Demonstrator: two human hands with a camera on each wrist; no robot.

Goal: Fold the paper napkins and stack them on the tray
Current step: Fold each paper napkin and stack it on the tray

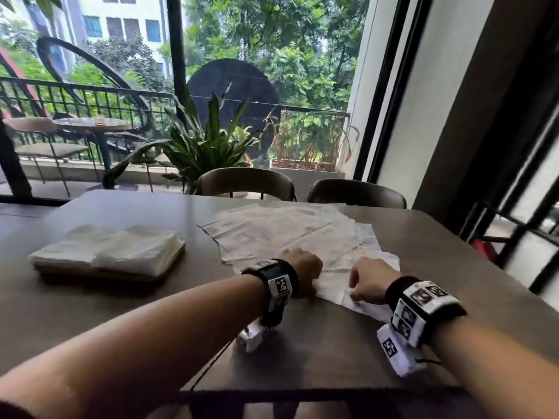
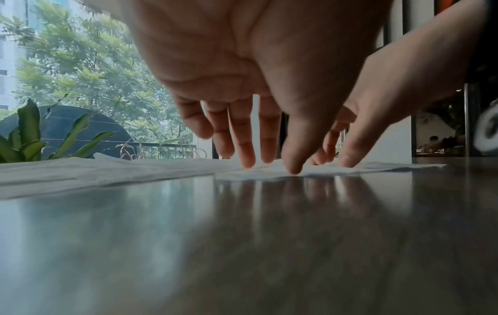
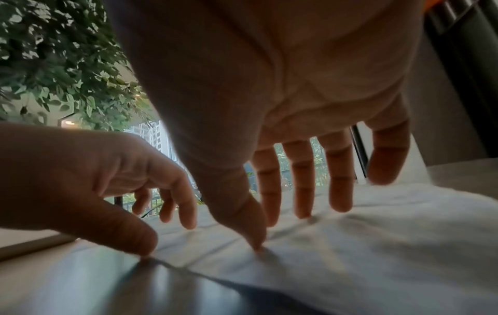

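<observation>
A spread of unfolded white paper napkins lies flat on the dark table, right of centre. Both hands rest on its near corner. My left hand has its thumb and fingertips touching down on the napkin's near edge. My right hand sits beside it, fingers fairly straight, with the thumb tip and fingertips pressing the sheet. Neither hand has paper lifted or pinched. At the left stands a flat brown tray carrying two side-by-side stacks of folded napkins.
The table ends in a near edge just below my wrists. Two chairs are pushed in at the far side, with a leafy plant and glass behind. A dark window frame rises at the right.
</observation>
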